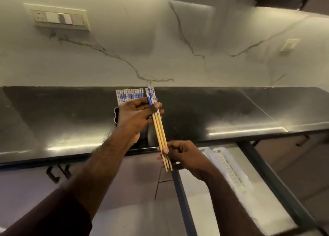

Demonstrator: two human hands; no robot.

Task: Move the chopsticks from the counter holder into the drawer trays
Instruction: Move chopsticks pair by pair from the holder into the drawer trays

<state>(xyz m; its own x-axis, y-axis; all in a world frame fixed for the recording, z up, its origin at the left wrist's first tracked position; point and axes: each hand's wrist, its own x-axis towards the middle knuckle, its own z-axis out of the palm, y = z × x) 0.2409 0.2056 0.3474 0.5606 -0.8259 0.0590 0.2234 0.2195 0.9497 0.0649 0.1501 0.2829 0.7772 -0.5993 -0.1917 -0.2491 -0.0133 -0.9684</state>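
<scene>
No readable text anywhere. The chopsticks have a blue-and-white pattern on their upper ends, floral-looking, no letters or numbers resolvable. The second set of chopstick tops standing just behind shows the same blue print, too blurred to tell if any of it is characters. The switch plate on the wall carries no legible markings; same for the small wall plate at right. No brands, labels or signs on the white drawer tray.
</scene>
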